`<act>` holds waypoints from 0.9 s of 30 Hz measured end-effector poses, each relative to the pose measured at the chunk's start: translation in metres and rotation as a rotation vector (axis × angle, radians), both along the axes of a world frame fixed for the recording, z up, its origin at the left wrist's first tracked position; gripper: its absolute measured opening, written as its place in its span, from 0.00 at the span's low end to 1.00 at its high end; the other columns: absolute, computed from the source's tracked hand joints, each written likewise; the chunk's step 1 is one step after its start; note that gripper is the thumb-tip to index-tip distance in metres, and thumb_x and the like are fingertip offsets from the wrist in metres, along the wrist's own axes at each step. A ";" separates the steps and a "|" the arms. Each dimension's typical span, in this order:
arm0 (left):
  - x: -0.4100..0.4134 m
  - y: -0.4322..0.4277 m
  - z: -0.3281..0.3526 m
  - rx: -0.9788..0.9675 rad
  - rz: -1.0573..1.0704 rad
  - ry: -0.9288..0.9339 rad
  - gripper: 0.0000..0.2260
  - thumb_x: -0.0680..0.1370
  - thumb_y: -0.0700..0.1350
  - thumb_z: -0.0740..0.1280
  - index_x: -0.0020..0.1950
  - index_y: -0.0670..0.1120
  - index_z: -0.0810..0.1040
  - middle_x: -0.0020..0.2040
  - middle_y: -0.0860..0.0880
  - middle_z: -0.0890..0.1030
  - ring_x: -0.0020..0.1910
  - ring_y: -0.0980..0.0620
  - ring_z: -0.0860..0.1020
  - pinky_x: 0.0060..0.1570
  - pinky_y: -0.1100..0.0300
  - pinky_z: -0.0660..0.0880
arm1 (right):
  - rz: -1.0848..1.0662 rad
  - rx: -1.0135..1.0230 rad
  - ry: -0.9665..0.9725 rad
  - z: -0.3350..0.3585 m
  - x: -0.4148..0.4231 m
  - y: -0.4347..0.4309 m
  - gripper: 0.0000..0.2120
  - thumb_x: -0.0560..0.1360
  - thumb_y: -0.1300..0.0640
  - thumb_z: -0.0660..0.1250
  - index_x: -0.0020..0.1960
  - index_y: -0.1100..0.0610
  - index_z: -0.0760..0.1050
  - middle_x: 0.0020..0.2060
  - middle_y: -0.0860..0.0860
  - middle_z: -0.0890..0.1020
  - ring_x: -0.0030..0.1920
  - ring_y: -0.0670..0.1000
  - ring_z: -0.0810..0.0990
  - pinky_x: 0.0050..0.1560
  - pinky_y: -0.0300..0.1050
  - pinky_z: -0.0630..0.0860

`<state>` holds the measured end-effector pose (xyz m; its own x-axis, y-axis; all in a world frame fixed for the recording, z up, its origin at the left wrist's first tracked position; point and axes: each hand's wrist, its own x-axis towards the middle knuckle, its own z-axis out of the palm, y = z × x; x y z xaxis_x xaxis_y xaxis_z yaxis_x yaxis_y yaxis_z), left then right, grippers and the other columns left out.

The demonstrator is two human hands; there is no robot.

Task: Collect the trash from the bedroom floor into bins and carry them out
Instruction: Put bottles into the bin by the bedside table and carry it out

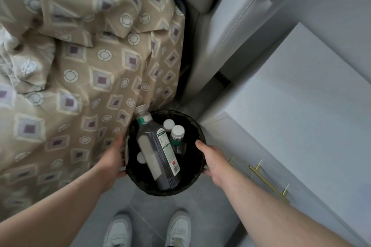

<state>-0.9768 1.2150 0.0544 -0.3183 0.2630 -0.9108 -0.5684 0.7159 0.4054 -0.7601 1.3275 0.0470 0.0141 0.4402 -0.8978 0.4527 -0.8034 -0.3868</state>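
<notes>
Head view. The bin (166, 191), round, dark and open-topped, is at near centre, between the bed cover (80, 66) on the left and a drawer unit (281, 126) on the right, above the floor (160, 212). Whether it is lifted cannot be told.

The left hand (112, 158) is closed on the left wall, thumb up by the rim. The right hand (210, 158) is closed on the right rim, thumb on top and fingers curled outside.

Contents: one large bottle (158, 152) is leaned across the inside, its neck past the far-left rim. A small bottle (177, 134) with a white cap and two further white caps are noted beside it.

Judgement: the load is light and the plastic smooth, so the bottles are expected to slide if the bin is tipped. A level, two-sided rim hold is advised.
</notes>
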 end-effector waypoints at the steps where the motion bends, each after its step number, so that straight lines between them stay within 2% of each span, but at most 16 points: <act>1: 0.002 -0.002 0.005 0.004 0.005 0.000 0.23 0.79 0.64 0.49 0.46 0.51 0.77 0.44 0.48 0.81 0.45 0.47 0.77 0.56 0.47 0.71 | 0.008 0.008 0.008 0.005 0.004 -0.001 0.15 0.73 0.44 0.69 0.55 0.52 0.78 0.46 0.48 0.85 0.47 0.49 0.83 0.47 0.46 0.80; 4: 0.010 -0.008 0.028 0.000 -0.001 -0.016 0.23 0.80 0.63 0.49 0.46 0.51 0.77 0.43 0.48 0.81 0.44 0.48 0.77 0.49 0.50 0.72 | 0.019 0.038 -0.007 0.027 0.014 -0.007 0.09 0.73 0.46 0.70 0.49 0.50 0.76 0.45 0.48 0.84 0.47 0.50 0.82 0.49 0.50 0.81; 6: 0.018 -0.016 0.047 -0.015 -0.011 -0.017 0.20 0.81 0.60 0.53 0.49 0.49 0.78 0.44 0.47 0.81 0.43 0.48 0.78 0.43 0.53 0.73 | 0.079 0.093 -0.094 0.041 0.022 -0.015 0.08 0.73 0.47 0.68 0.47 0.52 0.78 0.43 0.50 0.85 0.46 0.52 0.83 0.50 0.53 0.81; 8: 0.021 -0.024 0.068 -0.029 -0.023 0.035 0.11 0.81 0.49 0.60 0.54 0.44 0.78 0.43 0.44 0.81 0.38 0.47 0.78 0.36 0.57 0.75 | 0.158 0.206 -0.218 0.064 0.031 -0.021 0.07 0.75 0.51 0.66 0.44 0.55 0.78 0.40 0.52 0.84 0.41 0.52 0.82 0.44 0.48 0.80; 9: 0.021 -0.028 0.080 -0.031 -0.037 0.068 0.08 0.80 0.42 0.62 0.55 0.42 0.78 0.42 0.43 0.81 0.35 0.47 0.77 0.32 0.60 0.76 | 0.184 0.247 -0.258 0.078 0.035 -0.024 0.07 0.75 0.53 0.65 0.43 0.56 0.77 0.39 0.53 0.83 0.38 0.52 0.80 0.40 0.45 0.76; 11: 0.018 -0.038 0.112 -0.004 -0.083 0.097 0.07 0.78 0.35 0.63 0.53 0.39 0.78 0.41 0.40 0.80 0.32 0.47 0.76 0.27 0.61 0.77 | 0.205 0.280 -0.258 0.117 0.037 -0.027 0.05 0.76 0.55 0.65 0.43 0.56 0.76 0.38 0.54 0.82 0.36 0.51 0.78 0.36 0.44 0.72; 15: 0.009 -0.049 0.189 0.074 -0.105 0.100 0.05 0.78 0.35 0.64 0.49 0.40 0.79 0.39 0.41 0.81 0.28 0.49 0.79 0.30 0.58 0.79 | 0.264 0.312 -0.241 0.204 0.035 -0.025 0.08 0.76 0.56 0.65 0.45 0.62 0.76 0.34 0.52 0.78 0.32 0.48 0.73 0.31 0.41 0.67; 18: -0.003 -0.053 0.253 0.151 -0.094 0.089 0.05 0.78 0.35 0.64 0.50 0.40 0.79 0.39 0.40 0.82 0.29 0.47 0.79 0.37 0.53 0.79 | 0.271 0.338 -0.222 0.274 0.029 -0.024 0.09 0.75 0.56 0.66 0.45 0.63 0.77 0.34 0.53 0.78 0.33 0.49 0.74 0.31 0.41 0.67; 19: -0.006 -0.055 0.275 0.170 -0.105 0.099 0.05 0.78 0.35 0.64 0.50 0.40 0.79 0.39 0.41 0.82 0.29 0.47 0.79 0.37 0.54 0.79 | 0.261 0.346 -0.218 0.296 0.027 -0.026 0.08 0.75 0.57 0.67 0.44 0.62 0.77 0.35 0.53 0.80 0.34 0.50 0.76 0.33 0.42 0.69; 21: -0.010 -0.057 0.324 0.223 -0.120 0.117 0.05 0.78 0.34 0.64 0.49 0.40 0.79 0.36 0.42 0.81 0.27 0.49 0.78 0.29 0.58 0.78 | 0.229 0.384 -0.201 0.342 0.022 -0.033 0.05 0.74 0.57 0.68 0.43 0.59 0.79 0.37 0.53 0.83 0.38 0.53 0.81 0.39 0.45 0.75; 24: -0.020 -0.058 0.395 0.315 -0.107 0.146 0.05 0.78 0.35 0.64 0.47 0.40 0.79 0.32 0.43 0.81 0.24 0.52 0.77 0.22 0.61 0.76 | 0.196 0.443 -0.160 0.413 0.017 -0.041 0.05 0.73 0.57 0.68 0.42 0.59 0.79 0.38 0.57 0.84 0.41 0.57 0.83 0.43 0.50 0.79; 27: -0.030 -0.063 0.460 0.401 -0.174 0.195 0.06 0.77 0.35 0.65 0.49 0.42 0.81 0.38 0.39 0.82 0.27 0.50 0.79 0.27 0.57 0.78 | 0.148 0.500 -0.141 0.478 0.018 -0.053 0.05 0.73 0.57 0.67 0.43 0.59 0.79 0.38 0.58 0.84 0.37 0.53 0.81 0.38 0.46 0.75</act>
<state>-1.0069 1.1524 0.5147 -0.3932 0.6463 -0.6540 -0.3393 0.5591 0.7565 -0.7424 1.2748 0.5250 0.0244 0.8198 -0.5721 0.6222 -0.4604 -0.6331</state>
